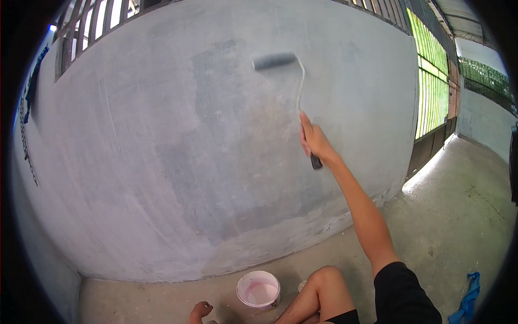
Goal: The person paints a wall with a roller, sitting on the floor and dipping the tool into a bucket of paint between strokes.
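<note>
A paint roller with a grey sleeve and a bent metal rod is up against the grey wall, right of the picture's middle. My right hand is wrapped round its black handle, the arm stretched out. Darker, patchy areas mark the wall below and left of the roller. Low in the view, my left hand is near the floor with its fingers curled; whether it holds anything is too small to tell. To its right stands a white bucket with pinkish-white contents.
My bent knee is just right of the bucket. A blue cloth lies on the concrete floor at the lower right. A chain and blue fabric hang at the far left. A green-lit gate stands beyond the wall's right end.
</note>
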`<state>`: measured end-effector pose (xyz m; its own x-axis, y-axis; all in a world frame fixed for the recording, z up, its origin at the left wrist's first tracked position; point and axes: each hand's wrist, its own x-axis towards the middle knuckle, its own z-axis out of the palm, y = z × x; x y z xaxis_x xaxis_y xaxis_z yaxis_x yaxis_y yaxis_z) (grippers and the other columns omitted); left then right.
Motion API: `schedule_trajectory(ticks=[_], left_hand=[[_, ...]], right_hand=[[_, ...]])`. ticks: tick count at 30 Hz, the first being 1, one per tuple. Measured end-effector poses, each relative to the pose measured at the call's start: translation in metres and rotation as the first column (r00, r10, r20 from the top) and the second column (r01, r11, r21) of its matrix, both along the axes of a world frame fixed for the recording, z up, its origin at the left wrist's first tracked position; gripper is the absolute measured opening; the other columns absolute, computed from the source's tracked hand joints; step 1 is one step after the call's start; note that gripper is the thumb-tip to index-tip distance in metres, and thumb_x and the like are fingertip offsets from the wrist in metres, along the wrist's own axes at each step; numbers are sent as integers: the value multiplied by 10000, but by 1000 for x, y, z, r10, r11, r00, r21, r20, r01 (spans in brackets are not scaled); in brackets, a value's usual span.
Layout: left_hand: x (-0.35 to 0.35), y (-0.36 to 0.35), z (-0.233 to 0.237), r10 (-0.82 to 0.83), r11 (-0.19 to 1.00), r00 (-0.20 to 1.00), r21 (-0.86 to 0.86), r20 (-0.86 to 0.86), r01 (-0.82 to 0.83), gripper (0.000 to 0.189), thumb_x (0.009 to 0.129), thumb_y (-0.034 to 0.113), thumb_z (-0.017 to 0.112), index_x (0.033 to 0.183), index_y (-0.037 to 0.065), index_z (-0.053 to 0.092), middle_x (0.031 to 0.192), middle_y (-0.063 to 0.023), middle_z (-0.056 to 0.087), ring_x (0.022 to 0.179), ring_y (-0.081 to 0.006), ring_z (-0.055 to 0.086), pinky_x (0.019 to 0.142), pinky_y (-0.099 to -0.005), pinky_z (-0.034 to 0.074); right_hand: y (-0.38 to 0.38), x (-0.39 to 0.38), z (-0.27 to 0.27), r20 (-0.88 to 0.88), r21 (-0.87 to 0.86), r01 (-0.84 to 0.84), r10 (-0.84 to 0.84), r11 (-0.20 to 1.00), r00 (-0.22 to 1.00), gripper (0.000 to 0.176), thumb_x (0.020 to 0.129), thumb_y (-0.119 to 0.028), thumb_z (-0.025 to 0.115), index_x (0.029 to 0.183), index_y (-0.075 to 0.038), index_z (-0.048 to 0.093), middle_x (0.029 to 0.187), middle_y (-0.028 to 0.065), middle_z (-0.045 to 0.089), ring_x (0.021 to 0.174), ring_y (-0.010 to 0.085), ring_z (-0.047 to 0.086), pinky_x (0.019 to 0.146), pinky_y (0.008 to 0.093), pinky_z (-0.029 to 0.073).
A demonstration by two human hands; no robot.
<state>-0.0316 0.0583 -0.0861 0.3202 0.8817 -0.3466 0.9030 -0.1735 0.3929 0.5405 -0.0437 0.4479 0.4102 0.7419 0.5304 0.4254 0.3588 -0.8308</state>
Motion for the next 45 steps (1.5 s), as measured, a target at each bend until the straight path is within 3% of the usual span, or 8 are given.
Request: schedule_trajectory(ticks=[8,16,18,23,30,34,36,45], left_hand=[[1,-1,1,8,1000,1000,20,28,-9,310,776,335,627,915,64,682,647,-101,652,533,-184,606,523,-322,506],[-2,-3,3,38,999,999,-2,0,-38,302,782,331,619,918,69,681,668,-103,657,554,-180,611,532,-320,509],[-2,-3,5,143,983,990,-115,1,-142,368,734,388,638,919,74,691,941,-213,663,937,-359,629,843,-425,500],[1,-2,5,126,987,992,-102,-24,-128,369,729,388,632,922,80,694,942,-212,663,931,-359,630,845,-419,500],[-4,4,-6,43,998,998,-49,-37,-45,317,782,332,624,935,60,681,663,-96,648,551,-181,604,528,-324,501],[-2,1,0,118,988,993,-95,-16,-119,375,712,380,627,909,67,690,914,-218,666,906,-364,636,829,-415,506],[-3,1,0,9,1000,1000,-22,-20,-10,308,786,328,620,913,53,676,657,-93,645,541,-179,595,528,-323,498],[0,0,11,87,983,996,-160,-9,-87,303,781,323,614,897,49,673,637,-95,639,512,-175,584,515,-316,497]], right_hand=[[-29,1,-123,-117,-160,43,-62,986,991,699,898,-666,306,513,-87,377,423,14,370,331,137,384,363,288,340],[15,-16,21,-18,92,52,-50,994,999,693,870,-703,323,529,-101,368,432,5,357,356,130,383,378,276,345],[19,-17,57,-21,117,37,-35,992,999,681,868,-704,329,545,-106,374,436,1,356,366,118,384,383,267,341],[11,4,63,7,58,26,-27,998,1000,683,867,-703,333,542,-103,367,433,1,356,363,111,383,380,261,338],[-10,44,-95,107,-62,221,-214,973,971,717,923,-614,327,539,-15,416,462,67,386,461,172,411,482,364,371],[-40,39,-202,88,-153,290,-280,945,956,716,932,-584,346,549,18,417,469,95,393,497,200,440,533,393,378],[-49,28,-228,48,-127,265,-261,956,964,716,928,-594,345,523,-8,415,452,75,388,453,193,446,481,376,377],[-7,-3,-101,-272,23,54,-46,998,961,669,918,-634,300,533,-93,376,417,12,360,344,137,382,368,279,333]])
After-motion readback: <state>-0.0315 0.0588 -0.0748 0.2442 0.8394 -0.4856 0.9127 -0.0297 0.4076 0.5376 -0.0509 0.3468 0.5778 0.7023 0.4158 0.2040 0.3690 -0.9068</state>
